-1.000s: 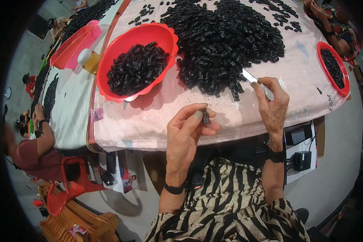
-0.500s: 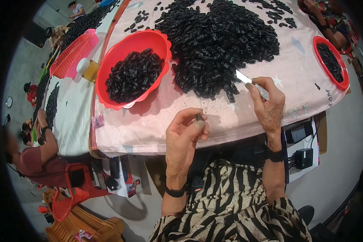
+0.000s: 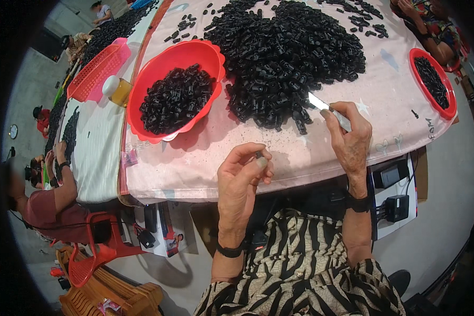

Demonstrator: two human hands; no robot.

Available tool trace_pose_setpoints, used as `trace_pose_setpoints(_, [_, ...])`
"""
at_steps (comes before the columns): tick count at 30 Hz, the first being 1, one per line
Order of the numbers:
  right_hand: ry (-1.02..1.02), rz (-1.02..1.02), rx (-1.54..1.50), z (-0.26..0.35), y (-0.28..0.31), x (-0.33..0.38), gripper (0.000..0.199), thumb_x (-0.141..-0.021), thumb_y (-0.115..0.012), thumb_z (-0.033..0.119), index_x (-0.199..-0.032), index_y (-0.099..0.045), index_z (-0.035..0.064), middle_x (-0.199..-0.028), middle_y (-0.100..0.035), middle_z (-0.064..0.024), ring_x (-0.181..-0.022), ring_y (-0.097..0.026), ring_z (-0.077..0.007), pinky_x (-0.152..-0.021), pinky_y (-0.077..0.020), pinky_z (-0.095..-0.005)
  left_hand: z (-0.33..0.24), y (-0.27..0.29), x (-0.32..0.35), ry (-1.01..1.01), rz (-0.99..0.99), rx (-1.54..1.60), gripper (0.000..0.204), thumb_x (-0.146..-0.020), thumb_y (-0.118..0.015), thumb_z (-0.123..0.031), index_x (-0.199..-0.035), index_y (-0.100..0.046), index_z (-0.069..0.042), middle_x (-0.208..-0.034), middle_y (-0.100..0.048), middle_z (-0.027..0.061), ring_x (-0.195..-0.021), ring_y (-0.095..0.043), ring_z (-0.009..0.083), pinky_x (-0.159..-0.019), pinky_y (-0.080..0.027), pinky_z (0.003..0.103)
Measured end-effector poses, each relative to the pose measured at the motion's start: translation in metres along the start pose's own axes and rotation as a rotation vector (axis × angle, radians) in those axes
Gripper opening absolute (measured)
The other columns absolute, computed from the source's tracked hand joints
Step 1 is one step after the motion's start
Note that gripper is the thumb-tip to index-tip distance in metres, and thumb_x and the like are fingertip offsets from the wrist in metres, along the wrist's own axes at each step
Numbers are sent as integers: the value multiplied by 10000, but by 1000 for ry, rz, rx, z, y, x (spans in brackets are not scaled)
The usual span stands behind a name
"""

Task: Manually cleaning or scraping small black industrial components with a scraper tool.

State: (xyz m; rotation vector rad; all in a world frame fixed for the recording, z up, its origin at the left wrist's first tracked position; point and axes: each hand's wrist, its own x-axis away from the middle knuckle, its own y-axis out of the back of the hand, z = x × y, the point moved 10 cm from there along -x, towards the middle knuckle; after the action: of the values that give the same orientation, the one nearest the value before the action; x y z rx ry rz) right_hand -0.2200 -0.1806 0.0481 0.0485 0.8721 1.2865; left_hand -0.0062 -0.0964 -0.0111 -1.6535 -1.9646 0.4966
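My left hand (image 3: 243, 171) is closed over the near table edge, a small black plastic part (image 3: 259, 155) pinched between thumb and fingers and mostly hidden by them. In my right hand (image 3: 348, 131) is a utility knife (image 3: 344, 121) with a grey handle. Its bare blade points up and left, at the near right side of a large heap of black plastic parts (image 3: 295, 52). Left of the heap stands a red scalloped bowl (image 3: 208, 55), partly filled with similar parts. The two hands are apart.
A jar of yellow liquid (image 3: 120, 94) and a pink basket (image 3: 101, 68) stand beyond the bowl's left. A red oval tray (image 3: 451, 111) of black parts sits at the right edge. Co-workers sit at left and far right; a red chair (image 3: 97, 253) is lower left.
My left hand has turned slightly, so less of the small black part shows. My right hand and the knife stay almost still. The co-worker's hands at left have shifted a little.
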Motion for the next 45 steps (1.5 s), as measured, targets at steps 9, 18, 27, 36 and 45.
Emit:
trace_pose_setpoints(9, [85, -150, -72, 17, 20, 4, 109, -848, -658, 68, -900, -608, -15, -781, -663, -98, -598, -635, -146, -485, -490, -280, -2, 3, 3, 30, -11, 141, 267, -921, -530, -64, -1170, -549, 30, -1006, -588, 110, -778, -518, 137, -654, -433, 207])
trace_pose_setpoints(18, [351, 225, -316, 100, -30, 53, 167, -799, -700, 64, -914, -595, 5, -693, -600, -104, -557, -619, -223, -453, -459, -325, -2, 13, 1, 50, -25, 190, 258, -949, -512, -91, -1180, -557, 13, -928, -610, 65, -723, -543, 100, -674, -453, 218])
trace_pose_setpoints(27, [383, 255, -277, 108, -39, 55, 189, -781, -709, 58, -915, -585, 6, -677, -575, -106, -538, -590, -245, -453, -444, -342, -3, 9, 2, 30, 89, 181, 272, -950, -526, -114, -1190, -559, 10, -929, -618, 37, -717, -545, 80, -662, -460, 193])
trace_pose_setpoints(36, [368, 253, -287, 102, -41, 56, 168, -785, -700, 63, -901, -589, 14, -697, -593, -105, -547, -593, -258, -468, -453, -341, 0, 16, 0, 15, 22, 91, 310, -916, -578, -122, -1182, -561, 35, -980, -599, 97, -695, -517, 99, -646, -437, 187])
trace_pose_setpoints(45, [359, 193, -250, 102, -44, 56, 173, -774, -714, 121, -831, -576, 33, -710, -586, -90, -569, -603, -244, -470, -458, -336, -6, 12, -1, -75, 5, 76, 270, -934, -558, -86, -1166, -573, 51, -975, -635, 107, -732, -541, 105, -701, -454, 218])
